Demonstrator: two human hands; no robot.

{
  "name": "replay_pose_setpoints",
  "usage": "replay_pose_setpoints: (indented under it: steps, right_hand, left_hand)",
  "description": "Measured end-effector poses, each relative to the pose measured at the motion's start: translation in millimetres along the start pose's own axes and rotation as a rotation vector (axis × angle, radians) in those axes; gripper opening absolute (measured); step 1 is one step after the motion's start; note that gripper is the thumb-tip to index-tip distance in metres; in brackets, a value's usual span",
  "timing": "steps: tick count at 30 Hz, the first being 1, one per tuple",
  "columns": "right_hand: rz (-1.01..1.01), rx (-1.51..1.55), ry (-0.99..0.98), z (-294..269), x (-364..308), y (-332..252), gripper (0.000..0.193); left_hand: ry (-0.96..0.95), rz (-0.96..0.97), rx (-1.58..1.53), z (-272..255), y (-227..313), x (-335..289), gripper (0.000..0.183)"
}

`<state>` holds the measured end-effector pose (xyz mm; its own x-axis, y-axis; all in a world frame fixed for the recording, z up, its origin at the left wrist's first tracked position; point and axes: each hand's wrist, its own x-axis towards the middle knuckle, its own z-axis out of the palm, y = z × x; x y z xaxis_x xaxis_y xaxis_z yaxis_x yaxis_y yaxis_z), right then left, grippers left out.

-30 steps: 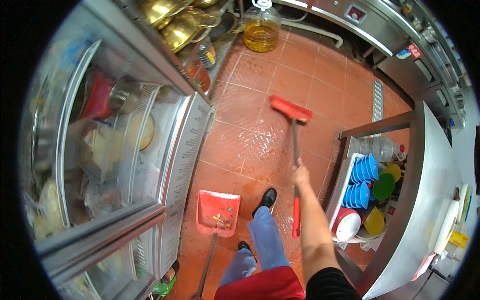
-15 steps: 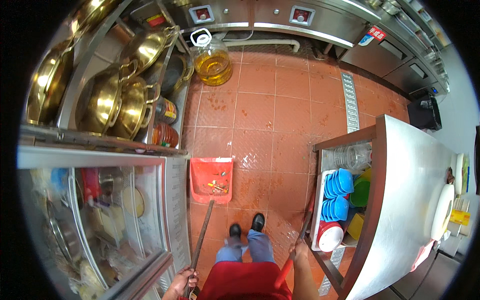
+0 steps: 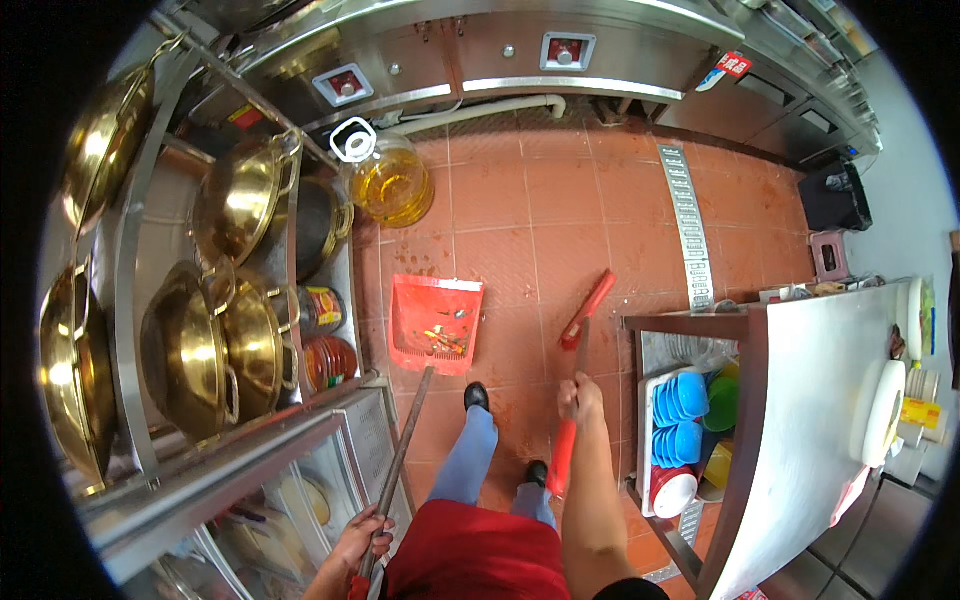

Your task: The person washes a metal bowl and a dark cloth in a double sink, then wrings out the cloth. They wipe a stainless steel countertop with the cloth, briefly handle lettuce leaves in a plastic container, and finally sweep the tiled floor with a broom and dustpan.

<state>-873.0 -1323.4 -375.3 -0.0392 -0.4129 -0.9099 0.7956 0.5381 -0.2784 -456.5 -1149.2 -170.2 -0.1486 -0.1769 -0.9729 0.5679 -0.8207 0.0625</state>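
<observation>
My left hand [image 3: 362,541] is closed round the long handle [image 3: 407,435] of a red dustpan [image 3: 412,305]. The pan rests on the tiles ahead of my feet, with small scraps of food litter [image 3: 447,341] near its back wall. In my right hand [image 3: 582,400] is a broom, gripped by its shaft, which has a red sleeve at the lower end. The broom's red head [image 3: 592,305] is at the floor, right of the dustpan and apart from it.
Brass pans [image 3: 185,350] fill the metal rack on the left, above a glass-doored fridge [image 3: 290,520]. A large jug of yellow oil [image 3: 395,190] stands on the floor beside it. At right is a steel table [image 3: 820,400] with blue bowls [image 3: 680,396] below. A drain grate [image 3: 685,225] crosses the floor.
My right hand has swung the broom forward, and its head now shows ahead of the table. I have stepped forward with the dustpan, still holding litter.
</observation>
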Motion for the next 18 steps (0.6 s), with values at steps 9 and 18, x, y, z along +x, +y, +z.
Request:
replay_pose_setpoints:
  steps: [9,18]
  right_hand:
    - [0.276,-0.497,0.158,34,-171,28,0.052]
    - [0.464,-0.918,-0.272,85,-14,134,0.05]
  left_hand:
    - [0.019,0.031,0.102,57,115,-78,0.033]
    - [0.119,0.117,0.209,22,139,-73,0.034]
